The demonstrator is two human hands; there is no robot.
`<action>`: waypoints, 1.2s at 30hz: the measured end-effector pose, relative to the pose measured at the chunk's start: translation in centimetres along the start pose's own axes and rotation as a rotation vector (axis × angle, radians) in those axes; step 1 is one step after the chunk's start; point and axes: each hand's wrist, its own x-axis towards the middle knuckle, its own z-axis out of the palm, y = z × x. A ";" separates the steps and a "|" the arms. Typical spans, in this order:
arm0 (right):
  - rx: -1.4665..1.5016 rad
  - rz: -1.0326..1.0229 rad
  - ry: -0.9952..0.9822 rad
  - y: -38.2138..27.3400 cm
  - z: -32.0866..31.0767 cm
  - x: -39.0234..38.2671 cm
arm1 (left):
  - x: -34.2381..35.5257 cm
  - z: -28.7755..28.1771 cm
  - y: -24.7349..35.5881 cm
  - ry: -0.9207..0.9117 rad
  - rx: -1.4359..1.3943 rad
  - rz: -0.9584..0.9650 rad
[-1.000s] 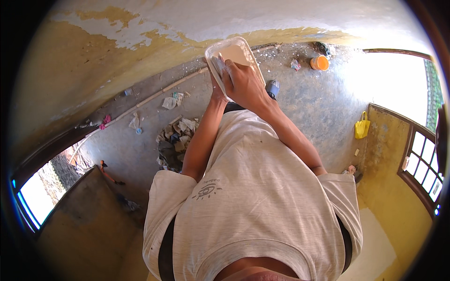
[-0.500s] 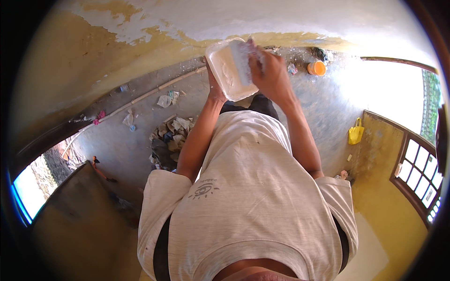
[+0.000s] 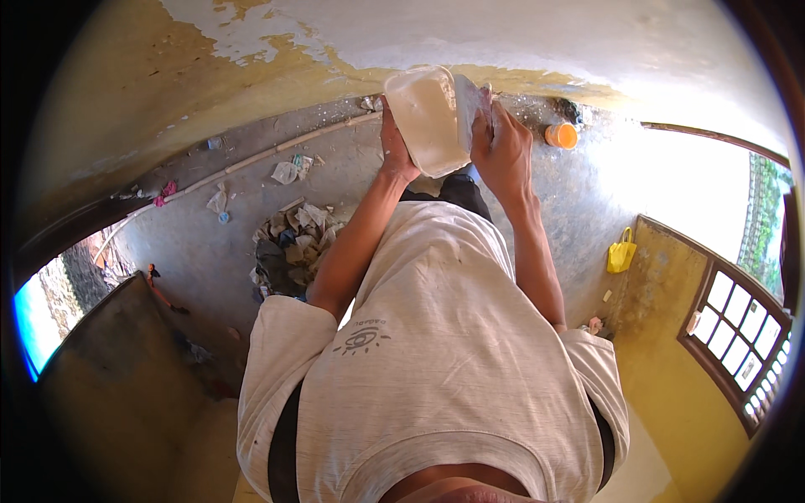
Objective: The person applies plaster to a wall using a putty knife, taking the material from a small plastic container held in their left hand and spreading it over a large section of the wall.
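Observation:
My left hand (image 3: 397,144) is closed on the left side of a pale rectangular tub (image 3: 422,117) with off-white paste inside. The tub is tilted, its mouth facing up toward me. At its right rim my right hand (image 3: 505,147) grips a flat, greyish scraper (image 3: 468,109), whose wide blade stands along the tub's edge. The fingers cover most of the scraper's back part. Behind the tub rises a wall (image 3: 352,50) with white patches over worn yellow paint.
On the floor lie a heap of crumpled scraps (image 3: 293,243), a long pole (image 3: 268,152) along the wall, and plastic litter (image 3: 289,171). An orange bucket (image 3: 562,136) stands at the far right, near a yellow bag (image 3: 620,251). A barred window (image 3: 738,323) is on the right.
The scraper has moved from over the paste to the tub's right rim, its blade turned more edge-on. The tub has shifted slightly right, and the paste surface looks smoother.

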 end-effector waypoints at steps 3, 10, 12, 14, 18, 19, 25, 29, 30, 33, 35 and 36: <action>-0.073 0.049 -0.017 0.7 0.2 -1.1 | 0.0 -0.4 0.0 -0.016 -0.012 0.004; -0.046 0.028 0.010 1.4 0.8 -1.7 | 0.1 -0.3 0.0 0.009 -0.062 -0.018; -0.035 0.019 0.013 1.4 0.9 -1.6 | 0.2 -0.4 -0.1 0.030 -0.041 -0.022; 0.008 0.027 0.008 1.0 1.1 -1.4 | 0.2 -0.7 -0.2 0.054 -0.008 0.003; -0.019 -0.039 -0.018 2.2 1.6 -0.7 | 0.2 -0.6 -0.2 0.055 0.055 -0.002; -0.025 -0.045 -0.039 2.4 1.8 -0.5 | 0.2 -0.3 -0.2 0.045 0.054 -0.007; -0.039 -0.061 -0.098 1.3 0.8 0.6 | -0.1 -0.3 -0.1 -0.011 0.016 -0.033; -0.049 -0.033 -0.073 0.4 -0.8 0.9 | -0.2 0.2 0.2 0.019 0.007 -0.006; -0.049 -0.036 -0.077 0.4 -0.8 0.9 | -0.2 0.1 0.2 0.021 0.005 -0.002; -0.053 -0.028 -0.104 0.5 -0.4 0.9 | 0.1 -0.3 0.2 0.074 0.046 -0.005; -0.062 -0.058 -0.047 0.9 0.6 0.7 | 0.3 -0.2 0.1 0.050 0.083 0.002; -0.064 -0.057 -0.046 1.0 0.9 0.7 | 0.3 -0.2 0.0 0.049 0.082 0.000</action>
